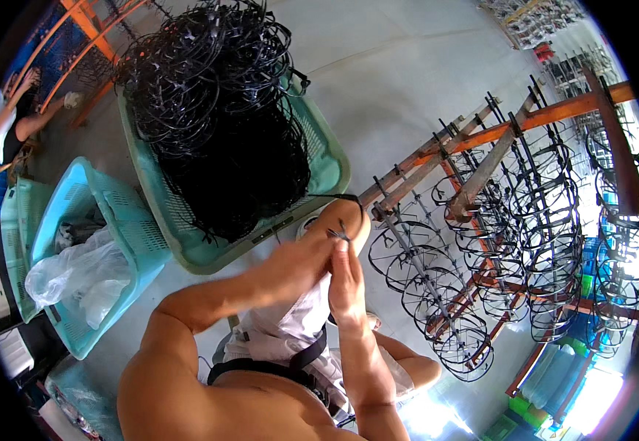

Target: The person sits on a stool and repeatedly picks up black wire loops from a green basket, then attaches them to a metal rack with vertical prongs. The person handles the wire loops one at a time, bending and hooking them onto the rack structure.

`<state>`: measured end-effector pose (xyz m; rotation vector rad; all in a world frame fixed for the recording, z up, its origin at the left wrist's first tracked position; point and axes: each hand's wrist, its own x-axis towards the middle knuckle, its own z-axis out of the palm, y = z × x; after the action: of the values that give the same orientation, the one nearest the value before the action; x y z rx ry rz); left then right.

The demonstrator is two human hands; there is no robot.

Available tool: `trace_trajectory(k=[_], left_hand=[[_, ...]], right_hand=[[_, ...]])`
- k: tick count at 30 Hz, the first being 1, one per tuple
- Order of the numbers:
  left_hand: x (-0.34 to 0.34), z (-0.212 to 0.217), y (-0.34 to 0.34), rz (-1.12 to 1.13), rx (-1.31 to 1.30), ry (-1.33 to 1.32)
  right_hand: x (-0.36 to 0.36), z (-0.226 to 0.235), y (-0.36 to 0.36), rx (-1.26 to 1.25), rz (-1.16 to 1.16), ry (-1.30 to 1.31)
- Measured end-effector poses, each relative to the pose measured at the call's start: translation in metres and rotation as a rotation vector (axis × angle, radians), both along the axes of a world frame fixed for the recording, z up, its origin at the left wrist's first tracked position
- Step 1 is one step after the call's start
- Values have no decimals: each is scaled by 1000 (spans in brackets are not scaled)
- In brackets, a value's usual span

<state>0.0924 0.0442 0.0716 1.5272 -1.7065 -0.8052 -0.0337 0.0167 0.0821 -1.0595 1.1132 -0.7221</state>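
My right hand (346,283) is closed, thumb up, pinching the ends of some thin dark strips (339,235) above my knee. Beside it, touching or nearly so, is my left hand (308,263), smeared by motion with its fingers mostly hidden. A thin black strand (334,196) runs from the crate to over my knee. In front of me a green plastic crate (327,147) is heaped with tangled black wire-like loops (202,81); whether the strips belong to them I cannot make out.
On the right, an orange rack (481,136) carries several rods hung with black hoops (422,272). To the left, a turquoise crate (124,213) contains clear plastic bags (84,272). Another person's arm (36,121) shows at far left near orange bars.
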Motion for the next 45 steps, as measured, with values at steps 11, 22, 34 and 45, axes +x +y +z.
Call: trace_trajectory(k=[11,22,34,45], left_hand=[[126,-142,-102,196,304,-699],[89,-247,-94,-206,669,-650],[164,-169,-87,331,685,1192],[79,1,0,-284,289,1504]], right_hand=[[-126,81,31,-223,-459,-294],[-294,137,109,-644,-1143,32],[-360,28,66,-369,-1003,139],[-385,-56,10,-135,-910,-329]])
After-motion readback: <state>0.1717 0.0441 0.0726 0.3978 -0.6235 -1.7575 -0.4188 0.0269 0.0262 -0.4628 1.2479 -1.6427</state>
